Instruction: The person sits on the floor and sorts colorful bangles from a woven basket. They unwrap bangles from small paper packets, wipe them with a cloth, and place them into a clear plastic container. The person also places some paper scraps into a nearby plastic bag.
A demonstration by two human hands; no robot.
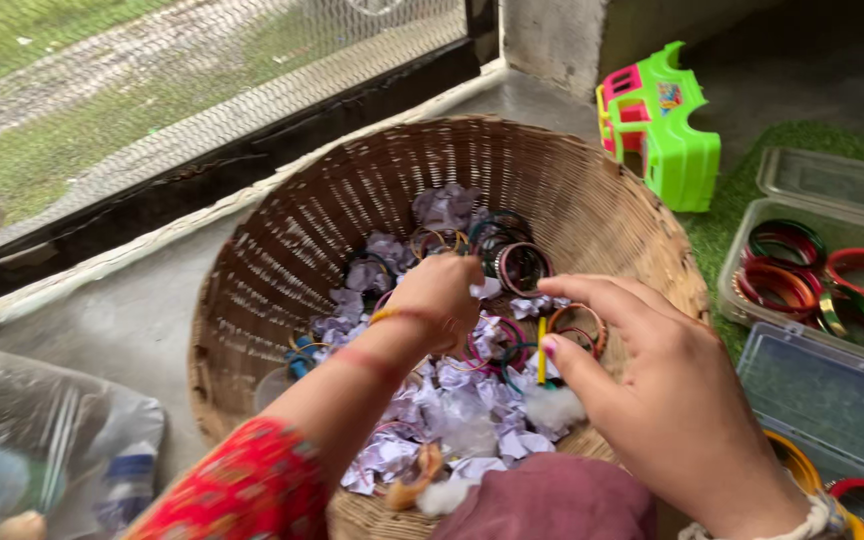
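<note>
The left hand [442, 300] hides its own fingers and whatever they grip inside the basket [282, 260].

Home floor corner used for sorting bangles

Beside the woven basket [282, 260] on bare concrete floor [132, 320]: a mesh-screened window [182, 80] behind it onto grass, a green plastic toy stool [667, 140] and clear trays of bangles [802, 270] to its right.
</note>
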